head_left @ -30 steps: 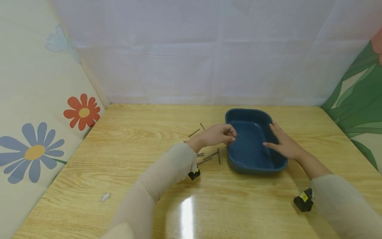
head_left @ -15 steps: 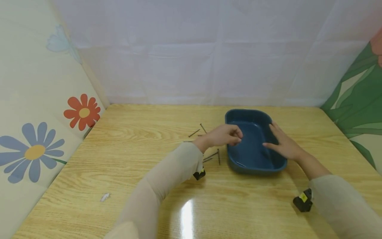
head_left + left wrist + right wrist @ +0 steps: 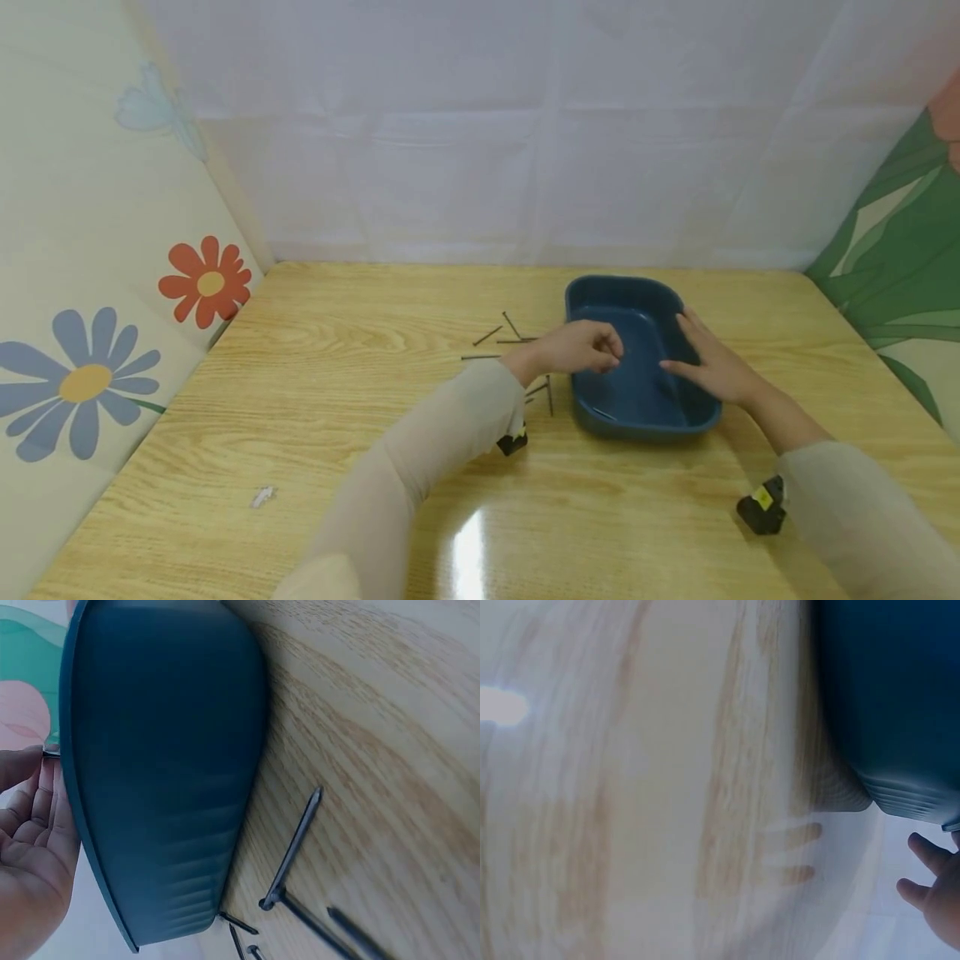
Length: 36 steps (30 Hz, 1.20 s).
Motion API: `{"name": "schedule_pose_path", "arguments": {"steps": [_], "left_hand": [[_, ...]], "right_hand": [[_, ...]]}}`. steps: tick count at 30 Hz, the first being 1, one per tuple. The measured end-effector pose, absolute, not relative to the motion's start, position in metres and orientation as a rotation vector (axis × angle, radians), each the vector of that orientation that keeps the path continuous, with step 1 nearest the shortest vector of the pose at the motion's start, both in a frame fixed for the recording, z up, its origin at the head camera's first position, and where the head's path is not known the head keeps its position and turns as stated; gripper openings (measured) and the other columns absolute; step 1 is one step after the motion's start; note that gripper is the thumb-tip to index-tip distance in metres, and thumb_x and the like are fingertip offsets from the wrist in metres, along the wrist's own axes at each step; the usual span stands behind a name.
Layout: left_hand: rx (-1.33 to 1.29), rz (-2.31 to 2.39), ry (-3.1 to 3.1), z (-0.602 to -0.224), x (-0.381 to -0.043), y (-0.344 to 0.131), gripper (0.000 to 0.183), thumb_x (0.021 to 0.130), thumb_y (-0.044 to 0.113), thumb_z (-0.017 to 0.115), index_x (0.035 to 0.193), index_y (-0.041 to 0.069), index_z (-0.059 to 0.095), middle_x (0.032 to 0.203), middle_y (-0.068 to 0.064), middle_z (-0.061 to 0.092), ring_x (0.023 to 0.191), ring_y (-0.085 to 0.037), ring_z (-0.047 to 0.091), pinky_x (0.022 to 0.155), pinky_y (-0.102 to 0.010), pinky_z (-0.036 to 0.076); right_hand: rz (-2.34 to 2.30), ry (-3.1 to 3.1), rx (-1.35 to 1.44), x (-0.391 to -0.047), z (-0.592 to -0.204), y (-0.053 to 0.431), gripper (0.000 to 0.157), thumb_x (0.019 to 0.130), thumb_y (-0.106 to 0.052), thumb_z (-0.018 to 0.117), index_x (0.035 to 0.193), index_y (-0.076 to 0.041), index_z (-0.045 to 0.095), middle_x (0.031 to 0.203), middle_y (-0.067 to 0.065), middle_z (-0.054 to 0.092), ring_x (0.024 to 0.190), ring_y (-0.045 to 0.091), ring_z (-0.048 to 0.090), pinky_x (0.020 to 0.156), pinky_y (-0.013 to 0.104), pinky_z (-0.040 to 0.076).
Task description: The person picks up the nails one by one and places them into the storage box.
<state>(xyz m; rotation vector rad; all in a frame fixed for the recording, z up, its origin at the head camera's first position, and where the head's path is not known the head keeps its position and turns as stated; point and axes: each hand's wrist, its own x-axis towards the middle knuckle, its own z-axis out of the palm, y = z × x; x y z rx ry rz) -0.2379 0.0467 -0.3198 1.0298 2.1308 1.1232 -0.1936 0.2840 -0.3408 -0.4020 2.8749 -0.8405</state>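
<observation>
A dark blue plastic tub [image 3: 637, 425] stands on the wooden table. My left hand [image 3: 577, 346] is over its left side, thumb and fingertips pinching a nail [image 3: 51, 754]; only a small bit of this nail shows in the left wrist view, the rest hidden by the fingers and the rim. My right hand [image 3: 712, 362] lies across the tub's right rim, thumb over the inside. In the right wrist view, straight, spread fingers [image 3: 930, 855] show outside the wall. Left of the tub several dark nails [image 3: 296, 840] lie scattered, some partly behind the left wrist.
The table [image 3: 337, 333] backs onto a white cloth [image 3: 450, 167]. Flower-patterned panels [image 3: 75, 208] flank it. Black wrist cameras [image 3: 762, 506] hang below both sleeves. A small pale scuff [image 3: 262, 497] marks the table at front left.
My left hand has moved a little to the right, farther over the tub, uncovering more nails behind it. The right hand and the tub have stayed in place.
</observation>
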Motion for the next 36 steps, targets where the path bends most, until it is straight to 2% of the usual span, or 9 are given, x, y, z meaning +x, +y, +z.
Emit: {"name": "schedule_pose_path", "arguments": {"steps": [7, 12, 23, 30, 36], "left_hand": [[1.088, 1.008, 2.185, -0.319, -0.236, 0.055, 0.011, 0.086, 0.01, 0.052, 0.096, 0.006, 0.054, 0.079, -0.002, 0.058, 0.069, -0.009, 0.055, 0.062, -0.016, 0.043], [1.113, 0.97, 2.193, -0.322, -0.236, 0.062, 0.014, 0.086, 0.009, 0.053, 0.098, 0.003, 0.055, 0.08, -0.001, 0.058, 0.069, -0.008, 0.055, 0.061, -0.015, 0.043], [1.165, 0.773, 2.27, -0.327, -0.234, 0.075, 0.014, 0.086, 0.012, 0.052, 0.1, 0.008, 0.056, 0.087, 0.005, 0.054, 0.073, -0.003, 0.052, 0.062, -0.013, 0.041], [1.206, 0.615, 2.329, -0.332, -0.236, 0.084, 0.012, 0.086, 0.014, 0.053, 0.097, 0.012, 0.057, 0.094, 0.006, 0.054, 0.084, -0.003, 0.05, 0.067, -0.012, 0.039], [1.279, 0.424, 2.375, -0.335, -0.235, 0.09, 0.009, 0.087, 0.011, 0.049, 0.091, 0.013, 0.057, 0.088, 0.006, 0.054, 0.08, -0.004, 0.049, 0.066, -0.013, 0.038]], "right_hand": [[-0.833, 2.878, -0.396, -0.193, -0.341, 0.282, 0.081, 0.087, -0.031, 0.05, 0.134, 0.005, -0.005, 0.137, 0.022, -0.018, 0.123, 0.043, -0.009, 0.091, 0.062, 0.006], [-0.833, 2.877, -0.385, -0.193, -0.34, 0.282, 0.081, 0.087, -0.031, 0.05, 0.134, 0.005, -0.005, 0.137, 0.022, -0.018, 0.123, 0.043, -0.009, 0.091, 0.062, 0.007], [-0.839, 2.879, -0.388, -0.193, -0.34, 0.282, 0.082, 0.087, -0.033, 0.05, 0.134, 0.005, -0.005, 0.138, 0.023, -0.017, 0.123, 0.043, -0.008, 0.09, 0.063, 0.008], [-0.853, 2.861, -0.371, -0.193, -0.341, 0.283, 0.081, 0.087, -0.032, 0.049, 0.135, 0.002, -0.006, 0.138, 0.021, -0.018, 0.123, 0.043, -0.009, 0.089, 0.064, 0.009], [-0.852, 2.848, -0.361, -0.193, -0.341, 0.284, 0.081, 0.087, -0.033, 0.048, 0.135, 0.0, -0.008, 0.138, 0.019, -0.019, 0.123, 0.042, -0.01, 0.088, 0.064, 0.009]]}}
